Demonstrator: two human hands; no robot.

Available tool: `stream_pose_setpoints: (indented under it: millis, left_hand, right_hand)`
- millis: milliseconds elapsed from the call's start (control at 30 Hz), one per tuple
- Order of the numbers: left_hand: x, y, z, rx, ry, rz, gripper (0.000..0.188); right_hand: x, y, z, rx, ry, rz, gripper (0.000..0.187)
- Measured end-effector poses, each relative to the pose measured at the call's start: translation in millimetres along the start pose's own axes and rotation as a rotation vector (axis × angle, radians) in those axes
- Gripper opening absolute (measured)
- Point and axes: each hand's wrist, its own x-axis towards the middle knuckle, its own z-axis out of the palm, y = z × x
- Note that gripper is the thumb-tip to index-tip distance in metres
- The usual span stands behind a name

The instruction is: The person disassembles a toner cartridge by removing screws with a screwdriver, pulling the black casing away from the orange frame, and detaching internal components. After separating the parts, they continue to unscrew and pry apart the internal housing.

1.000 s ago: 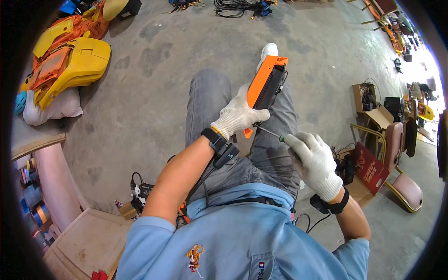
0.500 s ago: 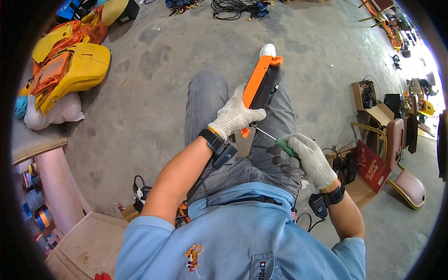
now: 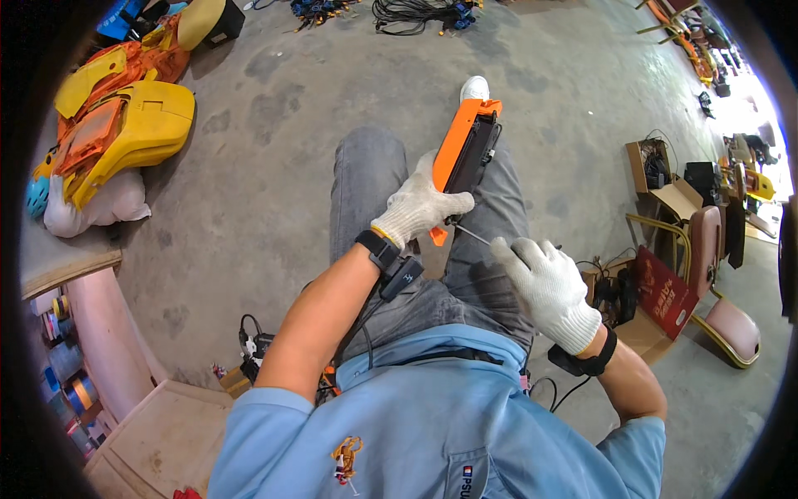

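My left hand (image 3: pixel 420 204), in a white knit glove, is closed around the near end of a long orange and black casing (image 3: pixel 460 158). The casing lies along my right thigh, its far end by my white shoe (image 3: pixel 475 88). In my gloved right hand (image 3: pixel 544 283) is a screwdriver (image 3: pixel 474 235); only its thin metal shaft shows, the handle being hidden under the glove. The shaft's tip reaches the casing's near end, just below my left thumb. A thin black cable runs along the casing's right edge.
Yellow and orange plastic shells (image 3: pixel 154 125) are piled at far left above a white sack (image 3: pixel 100 204). Black cable bundles (image 3: pixel 424 15) lie on the far floor. To the right stand a chair (image 3: pixel 705 254), an open cardboard box (image 3: pixel 648 166) and a red box (image 3: pixel 662 291).
My right hand has rolled over on the screwdriver, back of the glove now upward, covering the green handle that showed before. My left hand and the casing hold nearly still.
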Motion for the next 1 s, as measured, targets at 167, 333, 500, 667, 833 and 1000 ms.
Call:
stream_pose_setpoints:
  millis: [167, 333, 500, 667, 833, 1000]
  left_hand:
    - [10, -16, 3, 0.071, 0.062, 0.037, 0.104]
    - [5, -1, 1, 0.071, -0.005, 0.011, 0.107]
    - [5, -3, 2, -0.011, -0.021, -0.003, 0.097]
    - [15, -23, 4, -0.127, 0.017, 0.149, 0.101]
    - [11, -15, 4, -0.395, -0.13, 0.027, 0.082]
    - [20, -33, 6, -0.413, -0.135, 0.123, 0.063]
  right_hand:
    - [6, -5, -4, 0.132, 0.01, 0.032, 0.056]
    - [12, -5, 4, 0.725, 0.108, 0.328, 0.033]
    - [15, 0, 8, 1.132, -0.028, 0.596, 0.037]
    - [16, 8, -23, 1.403, -0.272, 0.752, 0.038]
    - [6, 35, -3, 1.741, 0.185, 0.712, 0.043]
    - [34, 34, 8, 1.674, 0.29, 0.662, 0.042]
